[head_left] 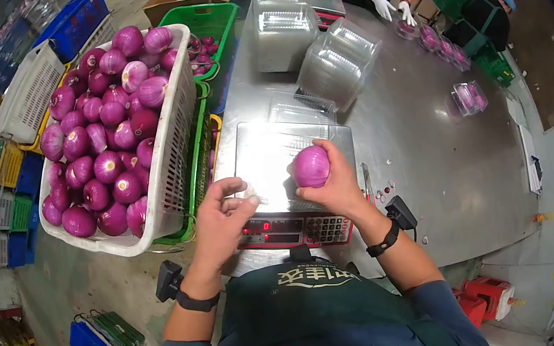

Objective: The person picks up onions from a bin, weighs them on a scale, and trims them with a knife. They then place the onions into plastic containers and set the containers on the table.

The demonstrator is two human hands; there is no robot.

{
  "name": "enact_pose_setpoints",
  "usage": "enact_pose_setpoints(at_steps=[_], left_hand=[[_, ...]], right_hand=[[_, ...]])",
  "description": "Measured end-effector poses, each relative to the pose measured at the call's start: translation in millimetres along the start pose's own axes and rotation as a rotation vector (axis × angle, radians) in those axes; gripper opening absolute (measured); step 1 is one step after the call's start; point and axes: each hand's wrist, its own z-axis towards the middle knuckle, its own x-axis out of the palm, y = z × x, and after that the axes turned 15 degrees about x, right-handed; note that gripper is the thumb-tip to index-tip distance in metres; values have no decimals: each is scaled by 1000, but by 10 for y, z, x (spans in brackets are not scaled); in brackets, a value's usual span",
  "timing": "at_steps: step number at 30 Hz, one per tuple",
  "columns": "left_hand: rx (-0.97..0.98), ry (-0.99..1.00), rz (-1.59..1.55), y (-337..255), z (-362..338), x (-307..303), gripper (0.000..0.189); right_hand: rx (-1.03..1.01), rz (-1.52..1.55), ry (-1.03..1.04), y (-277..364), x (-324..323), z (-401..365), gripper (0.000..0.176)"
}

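Note:
My right hand [336, 182] is wrapped round a peeled purple onion [312, 167], held over the right part of the metal weighing plate [260, 154]. To its left, over the plate's front left corner, my left hand [221, 216] is half curled, with thumb and fingers apart and nothing between them. Below the plate, the red scale's display panel [272, 227] shows a lit 0. A white crate [175, 127] heaped with purple onions [108, 166] stands left of the scale. Behind the plate lies a clear plastic tray [300, 107].
Stacks of clear plastic boxes [285, 30] stand behind the scale. Filled packs [469, 98] lie farther right on the metal table [433, 172]. Across the table, a co-worker's gloved hands [382, 6] are near more packs. A green crate [227, 20] sits behind the white one.

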Motion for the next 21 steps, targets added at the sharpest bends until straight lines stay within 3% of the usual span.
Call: enact_pose_setpoints(at_steps=[3,7,13,18,21], left_hand=[[82,-107,-24,-264,-72,-266,40],[429,-243,390,-669,-91,-809,21],[480,-659,641,-1106,-105,-2067,20],[401,-678,830,-1202,63,-2686,31],[318,-611,900,-1265,223,-2863,25]], right_hand=[[-50,-127,-55,-12,139,24,92],[-185,-222,-102,-55,246,79,80],[-192,-14,-247,54,-86,-51,53],[-73,66,-316,-116,-193,-219,45],[-42,107,-353,-337,-202,-272,41]])
